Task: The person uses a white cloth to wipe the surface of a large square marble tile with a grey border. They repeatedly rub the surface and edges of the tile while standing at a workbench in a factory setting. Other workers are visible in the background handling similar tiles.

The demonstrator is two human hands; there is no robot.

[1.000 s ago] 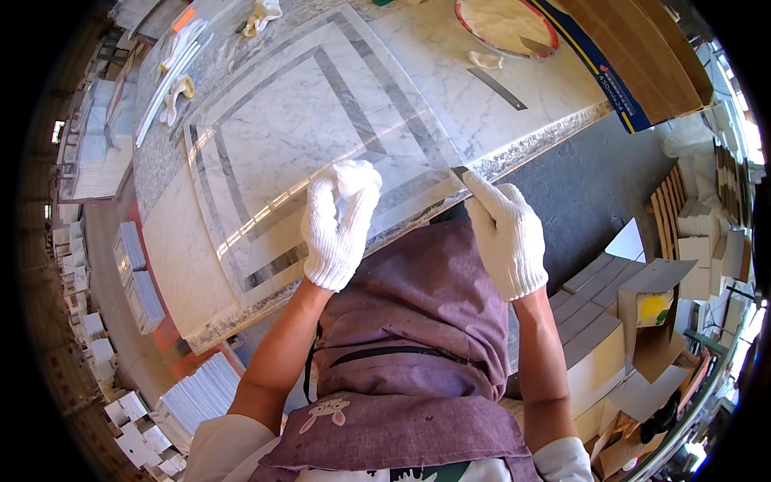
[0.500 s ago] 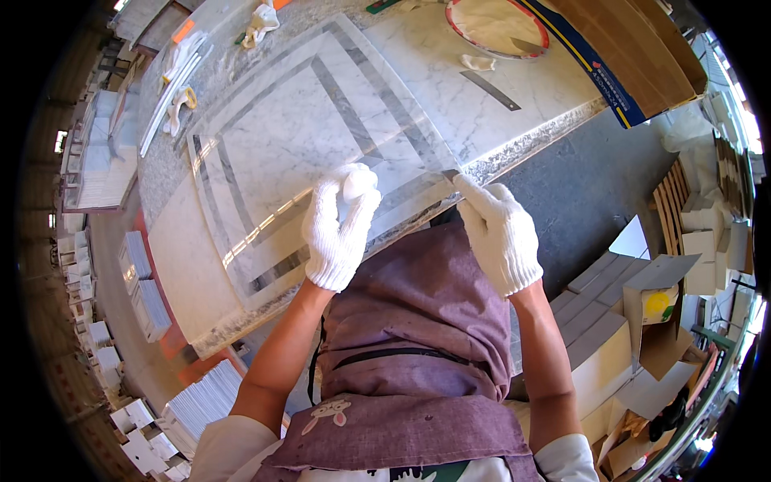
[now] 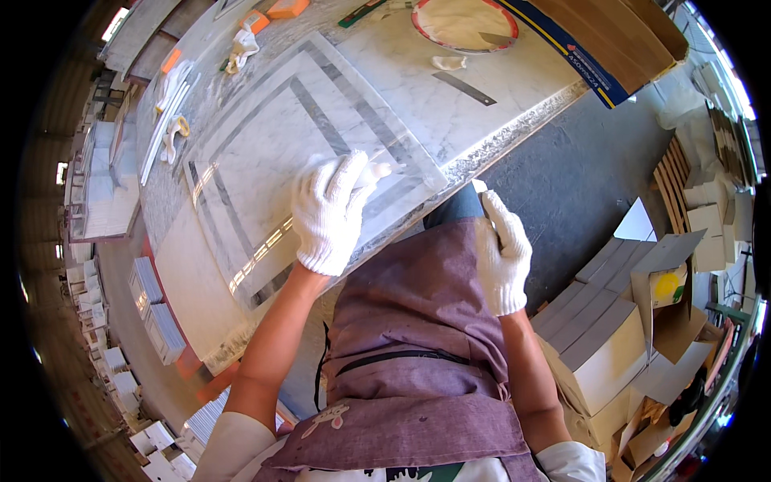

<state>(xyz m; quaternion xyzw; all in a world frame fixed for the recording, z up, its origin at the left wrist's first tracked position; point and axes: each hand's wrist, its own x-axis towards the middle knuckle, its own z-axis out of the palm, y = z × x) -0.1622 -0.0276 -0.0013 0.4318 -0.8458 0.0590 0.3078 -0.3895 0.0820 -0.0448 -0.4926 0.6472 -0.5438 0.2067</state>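
Observation:
My left hand [image 3: 328,213], in a white knit glove, is closed around a small white object [image 3: 377,170] whose tip pokes out past the fingers; its kind is unclear. That hand is over a glossy marble-patterned panel [image 3: 265,153] with grey stripes forming nested frames. My right hand [image 3: 504,255], also gloved in white, is beyond the table's front edge, beside my purple apron [image 3: 418,297]. A small, thin, pale piece [image 3: 479,185] sticks out at its fingertips, pinched between thumb and fingers. The rest of that piece is hidden.
A metal ruler [image 3: 466,88], a crumpled pale scrap [image 3: 448,63] and a red-rimmed tub of cream material [image 3: 466,24] sit at the back. A cardboard box [image 3: 618,48] stands back right. White strips [image 3: 165,128] lie far left; more cartons [image 3: 594,321] stand on the right.
My right hand has drawn back from the panel's corner to a spot off the table edge. My left hand has turned, its fingers now over the white object. The view has shifted slightly.

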